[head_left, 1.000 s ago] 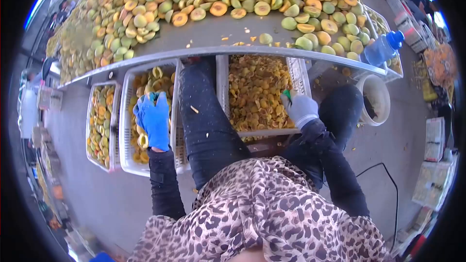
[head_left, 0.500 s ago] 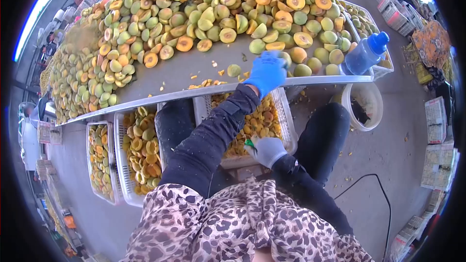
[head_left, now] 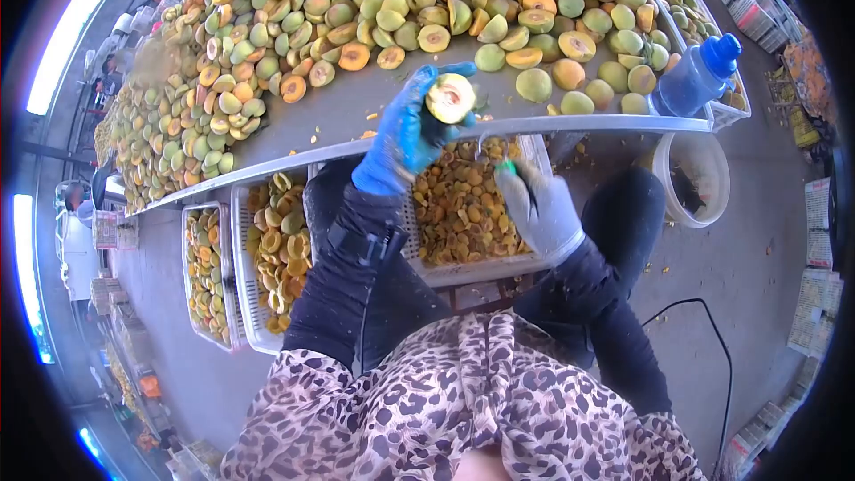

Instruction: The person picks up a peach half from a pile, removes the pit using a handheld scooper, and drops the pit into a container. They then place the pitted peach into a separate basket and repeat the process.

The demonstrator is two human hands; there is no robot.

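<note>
My left hand [head_left: 399,144], in a blue glove, is closed around a peach half [head_left: 451,99], its pale cut face turned up, just above the table's near edge. In a light grey glove, my right hand [head_left: 543,211] grips the green handle of a small pitting tool [head_left: 506,166]. A thin curved metal tip seems to rise from that handle, below and right of the fruit. Under both hands stands a white crate [head_left: 436,278] holding orange-brown fruit pieces. Beyond them, heaped peach halves [head_left: 392,20] cover much of the metal table [head_left: 307,123].
A blue bottle [head_left: 690,80] stands at the table's right end, above a white bucket [head_left: 666,183] on the floor. To the left are a crate of hollowed peach halves [head_left: 283,254] and another fruit crate [head_left: 233,325]. A black cable [head_left: 728,352] lies at right.
My left hand has come back from the fruit at the table's edge, moving left, and now holds a peach half. My right hand has risen towards it with the tool.
</note>
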